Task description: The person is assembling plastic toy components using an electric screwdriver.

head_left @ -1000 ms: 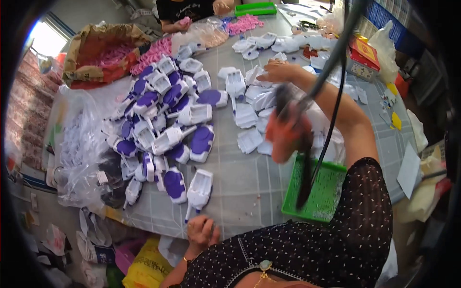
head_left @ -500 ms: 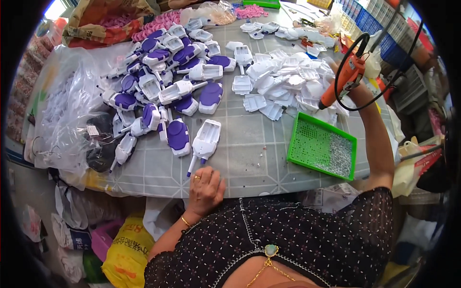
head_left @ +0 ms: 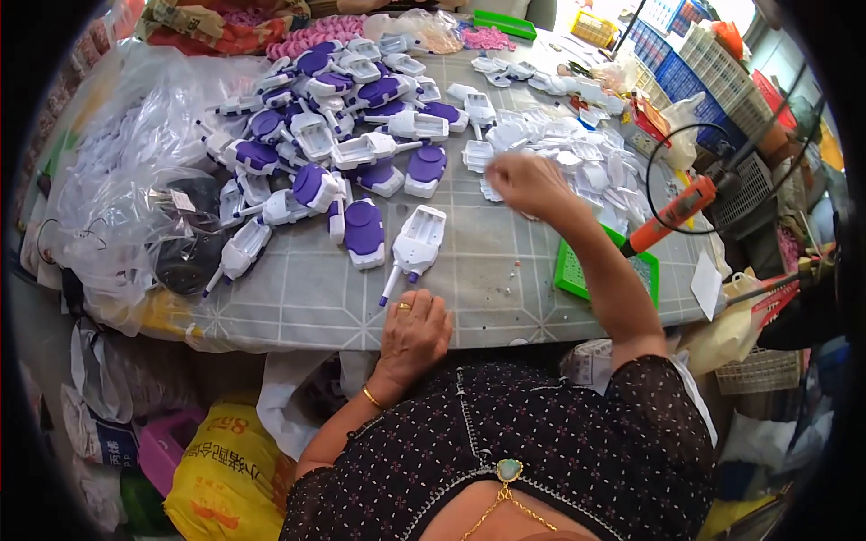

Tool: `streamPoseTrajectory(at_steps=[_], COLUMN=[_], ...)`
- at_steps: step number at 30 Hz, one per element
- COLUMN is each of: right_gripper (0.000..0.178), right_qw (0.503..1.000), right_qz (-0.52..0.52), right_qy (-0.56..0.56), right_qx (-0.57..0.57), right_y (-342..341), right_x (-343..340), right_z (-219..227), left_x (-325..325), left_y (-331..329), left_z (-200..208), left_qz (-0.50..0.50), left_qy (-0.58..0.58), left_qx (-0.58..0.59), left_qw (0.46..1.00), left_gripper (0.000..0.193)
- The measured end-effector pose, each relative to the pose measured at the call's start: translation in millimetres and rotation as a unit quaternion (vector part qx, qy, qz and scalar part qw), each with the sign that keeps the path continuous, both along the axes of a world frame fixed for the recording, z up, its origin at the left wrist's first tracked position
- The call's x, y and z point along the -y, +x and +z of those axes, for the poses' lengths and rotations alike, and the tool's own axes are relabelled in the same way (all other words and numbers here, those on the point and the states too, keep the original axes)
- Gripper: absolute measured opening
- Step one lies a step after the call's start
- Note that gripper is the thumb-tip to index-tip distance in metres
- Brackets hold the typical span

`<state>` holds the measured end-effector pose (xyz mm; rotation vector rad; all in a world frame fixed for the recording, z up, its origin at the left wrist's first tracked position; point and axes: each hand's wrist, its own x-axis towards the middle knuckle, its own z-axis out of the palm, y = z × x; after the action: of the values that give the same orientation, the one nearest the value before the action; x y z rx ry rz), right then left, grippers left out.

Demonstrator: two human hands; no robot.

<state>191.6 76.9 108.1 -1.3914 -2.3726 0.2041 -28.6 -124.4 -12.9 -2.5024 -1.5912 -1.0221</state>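
My left hand (head_left: 415, 335) rests at the table's near edge with its fingers curled under. Their inner sides are hidden. Just beyond it lies a white plastic housing (head_left: 418, 239) with open slots, its thin purple-tipped stem pointing toward the hand. My right hand (head_left: 532, 185) is smeared by motion above the table, beside the pile of small white plastic covers (head_left: 604, 162). What its fingers hold does not show. An orange electric screwdriver (head_left: 672, 215) hangs tilted on its cable, to the right of my forearm and apart from the hand.
Many purple-and-white housings (head_left: 363, 234) are heaped at left. A green tray (head_left: 573, 270) of small metal bits is partly behind my right forearm. Clear plastic bags (head_left: 117, 216) cover the left side. Plastic crates (head_left: 717, 68) stand at the back right.
My right hand has swung left and nearer, out from behind the screwdriver. The screwdriver now hangs farther right and lower. My left hand stays by the housing; the whole view has shifted slightly.
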Motion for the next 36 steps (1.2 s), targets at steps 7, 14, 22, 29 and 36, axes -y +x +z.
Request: streamPoseTrajectory(at_steps=[7, 14, 22, 29, 36], right_gripper=[0.049, 0.065, 0.064, 0.046, 0.032], right_qw=[0.973, 0.979, 0.978, 0.980, 0.946], right_qz=[-0.210, -0.177, -0.096, 0.104, 0.061], right_qy=[0.046, 0.059, 0.060, 0.061, 0.002], right_qx=[0.082, 0.087, -0.174, -0.158, -0.320], right_y=[-23, 2, -47, -38, 42], right_x=[-224, -274, -116, 119, 172], right_z=[-97, -99, 13, -42, -62], left_x=[-4, -7, -9, -25, -45], left_y=[-3, -5, -5, 29, 35], left_z=[-2, -1, -8, 40, 9], left_qz=[-0.010, -0.013, -0.026, -0.163, -0.179], left_qy=[0.009, -0.012, 0.003, -0.336, -0.509], left_qx=[0.007, 0.021, 0.075, 0.755, 0.721], left_qw=[1.000, 1.000, 0.997, 0.539, 0.435], left_gripper=[0.026, 0.029, 0.038, 0.067, 0.050])
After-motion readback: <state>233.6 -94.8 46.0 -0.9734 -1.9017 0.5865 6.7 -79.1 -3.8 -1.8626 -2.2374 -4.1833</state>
